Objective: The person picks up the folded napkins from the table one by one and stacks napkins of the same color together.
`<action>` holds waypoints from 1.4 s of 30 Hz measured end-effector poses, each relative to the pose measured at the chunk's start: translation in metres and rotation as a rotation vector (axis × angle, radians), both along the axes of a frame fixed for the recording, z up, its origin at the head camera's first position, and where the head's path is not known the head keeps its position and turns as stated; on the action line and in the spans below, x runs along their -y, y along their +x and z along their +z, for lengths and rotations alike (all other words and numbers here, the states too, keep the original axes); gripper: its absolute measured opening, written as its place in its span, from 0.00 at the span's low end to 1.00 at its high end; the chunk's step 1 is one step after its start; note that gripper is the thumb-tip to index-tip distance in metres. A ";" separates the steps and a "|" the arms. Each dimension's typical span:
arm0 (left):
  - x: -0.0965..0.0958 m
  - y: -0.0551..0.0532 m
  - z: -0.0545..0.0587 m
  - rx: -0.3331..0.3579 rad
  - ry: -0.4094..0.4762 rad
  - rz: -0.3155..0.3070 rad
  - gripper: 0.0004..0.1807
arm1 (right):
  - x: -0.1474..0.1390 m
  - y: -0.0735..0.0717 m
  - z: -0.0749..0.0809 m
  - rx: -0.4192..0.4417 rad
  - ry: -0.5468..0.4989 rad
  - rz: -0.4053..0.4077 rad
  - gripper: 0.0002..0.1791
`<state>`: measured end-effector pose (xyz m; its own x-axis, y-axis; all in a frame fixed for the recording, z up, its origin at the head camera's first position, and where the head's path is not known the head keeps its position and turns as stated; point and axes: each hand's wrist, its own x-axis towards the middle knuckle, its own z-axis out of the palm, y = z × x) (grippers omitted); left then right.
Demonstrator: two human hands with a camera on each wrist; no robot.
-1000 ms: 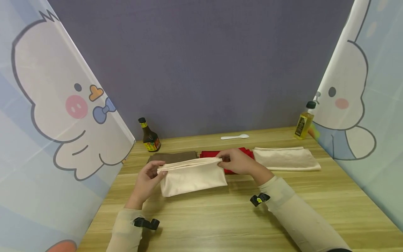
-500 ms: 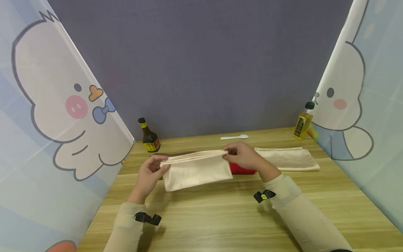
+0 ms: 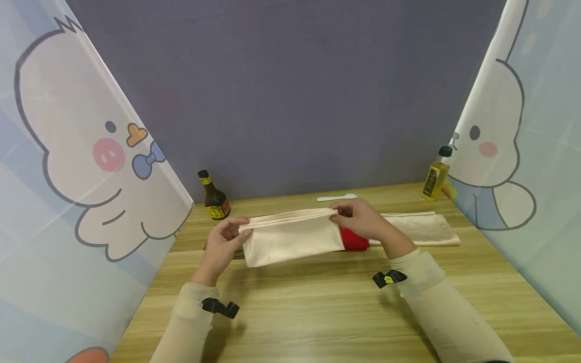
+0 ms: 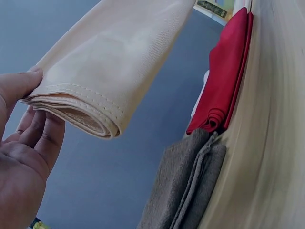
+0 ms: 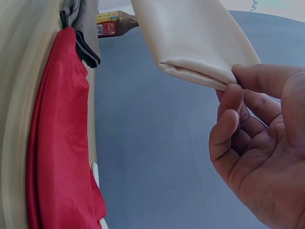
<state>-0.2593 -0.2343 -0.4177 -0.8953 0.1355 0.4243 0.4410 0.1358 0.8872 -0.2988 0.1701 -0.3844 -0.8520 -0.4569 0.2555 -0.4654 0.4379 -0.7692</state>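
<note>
A folded cream cloth [image 3: 295, 239] hangs in the air between both hands, its stitched hem and rolled layers showing in the left wrist view. My left hand [image 3: 223, 247] pinches its upper left corner between thumb and fingers. At the upper right corner, my right hand [image 3: 363, 219] grips it the same way. Behind and below lie a folded red cloth [image 4: 224, 76] and a folded grey-brown cloth [image 4: 183, 181], both largely covered by the held cloth in the head view. To the right, a second folded cream cloth [image 3: 422, 229] lies flat on the table.
A dark sauce bottle [image 3: 215, 196] stands at the back left of the wooden table [image 3: 317, 312]. At the back right is a yellow oil bottle [image 3: 437, 176]. A white spoon [image 3: 336, 197] lies near the grey back wall [image 3: 290, 101]. Printed curtains flank both sides.
Both hands have lifted the held cream cloth slightly upward and to the right. It now covers more of the red cloth and less of the table in front.
</note>
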 end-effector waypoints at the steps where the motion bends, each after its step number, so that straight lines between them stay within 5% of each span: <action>1: -0.001 -0.001 0.001 -0.004 0.005 -0.014 0.15 | -0.002 -0.001 0.000 -0.001 -0.006 -0.003 0.14; 13: -0.022 -0.012 0.008 0.025 0.002 -0.052 0.18 | -0.025 0.000 0.004 -0.004 -0.039 -0.069 0.12; 21: -0.036 -0.021 0.004 0.051 0.031 -0.141 0.19 | -0.042 0.000 0.001 -0.034 -0.026 -0.107 0.12; 33: -0.063 -0.031 0.003 0.013 -0.009 -0.158 0.17 | -0.066 0.000 0.003 -0.032 -0.002 -0.155 0.16; 42: -0.076 -0.040 0.002 0.034 0.010 -0.113 0.17 | -0.076 -0.006 0.004 0.014 -0.049 -0.171 0.14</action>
